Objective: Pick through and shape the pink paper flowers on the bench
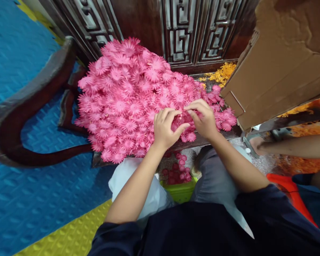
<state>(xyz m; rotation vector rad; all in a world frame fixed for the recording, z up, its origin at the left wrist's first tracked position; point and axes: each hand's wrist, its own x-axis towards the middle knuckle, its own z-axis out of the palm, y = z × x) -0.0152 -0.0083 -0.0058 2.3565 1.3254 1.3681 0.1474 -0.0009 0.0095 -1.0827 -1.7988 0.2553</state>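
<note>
Between your knees sits a green basket. Above it, your left hand has its thumb spread from its fingers; your right hand brings thumb and fingertips close, whether pinching anything I cannot tell. Under and beyond both, pink flowers lie heaped on a dark bench, beside cardboard. Farther back, yellow flowers lie near a carved panel.
</note>
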